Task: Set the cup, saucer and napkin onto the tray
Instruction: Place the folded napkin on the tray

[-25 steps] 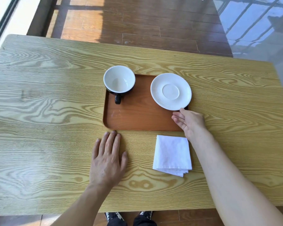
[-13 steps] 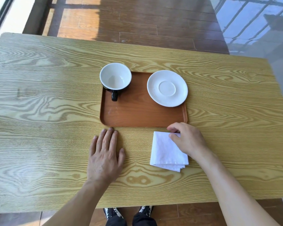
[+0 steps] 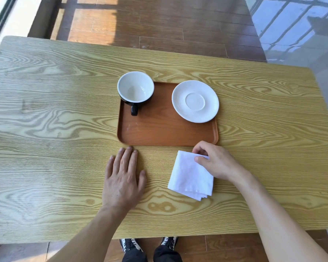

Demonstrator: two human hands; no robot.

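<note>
Since the earlier frames the right hand [image 3: 216, 163] has left the saucer's near edge and come down to the napkin [image 3: 190, 175], where its thumb and forefinger now close on the cloth's upper right corner; the grip looks pinched on that corner, though the napkin is not yet lifted. Flat on the worktop [image 3: 45, 110], the left hand [image 3: 122, 178] lies open at lower centre, fingertips just short of the tray [image 3: 159, 129], holding nothing.

Cup [image 3: 135, 87] and saucer [image 3: 195, 101] already sit on the tray, the cup at its upper left corner with the handle pointing down the frame, the saucer at its upper right, slightly overhanging the rim. Only the napkin remains off it, lying just below the tray's lower right corner.

Folded cloth of this kind is likely light and limp; lifted by one corner its layers may fall open, so a pinch through all the folds seems safer. The crockery is hard and breakable.

Count: one cup, one saucer, one napkin, one tray.
</note>
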